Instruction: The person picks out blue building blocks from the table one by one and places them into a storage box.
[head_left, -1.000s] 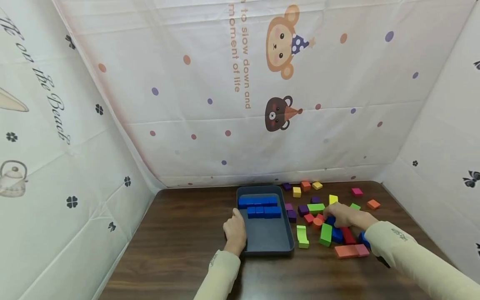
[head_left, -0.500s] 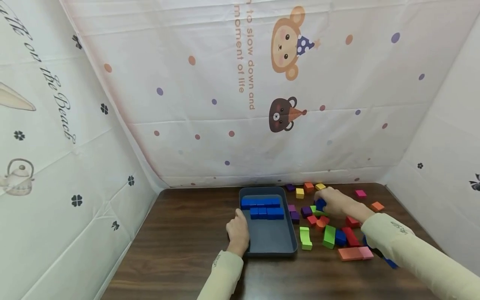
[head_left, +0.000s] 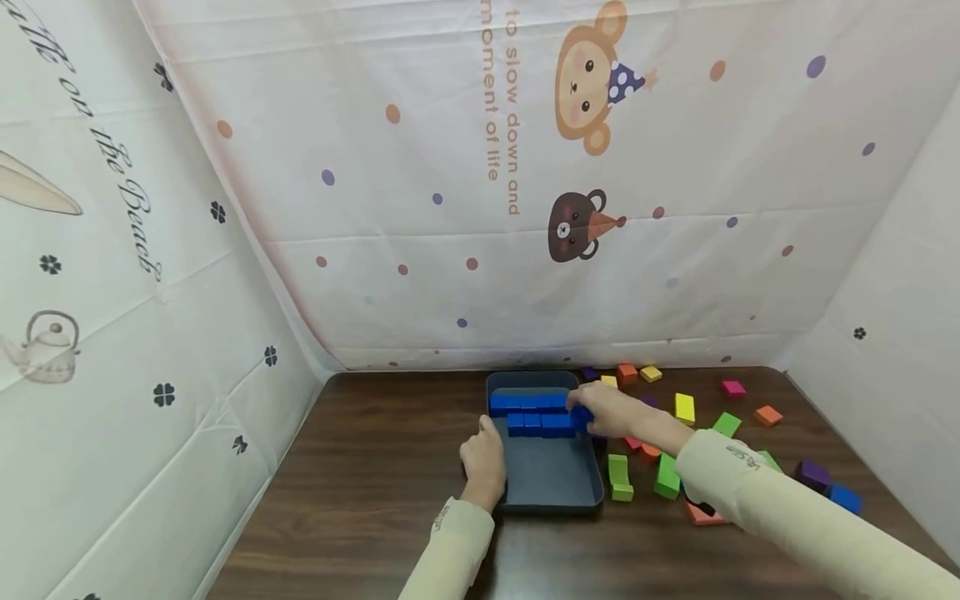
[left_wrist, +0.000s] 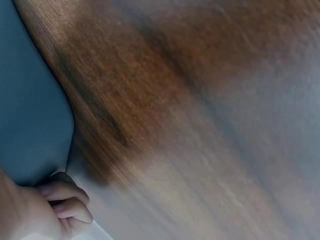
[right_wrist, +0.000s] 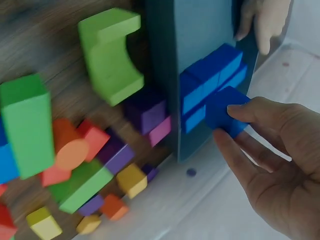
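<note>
My right hand [head_left: 609, 410] pinches a blue block [right_wrist: 227, 111] between thumb and fingers, above the right rim of a dark grey tray [head_left: 551, 483]. Inside the tray lie two rows of blue blocks [head_left: 525, 403], side by side across its far half. In the right wrist view the held block hides part of those rows. With curled fingers my left hand [head_left: 483, 461] grips the left rim of the tray. The left wrist view shows these fingers [left_wrist: 75, 207] bent against the tray's edge.
Loose coloured blocks lie right of the tray, among them a light green arch [head_left: 619, 478], a green block [head_left: 667, 477], a yellow block [head_left: 684, 407] and a blue block [head_left: 845, 498]. A printed cloth [head_left: 420, 317] hangs behind the brown table [head_left: 360, 483].
The right hand has carried the blue block from the scattered blocks leftwards to the tray. The left hand stays at the tray's left rim. The head view has shifted slightly.
</note>
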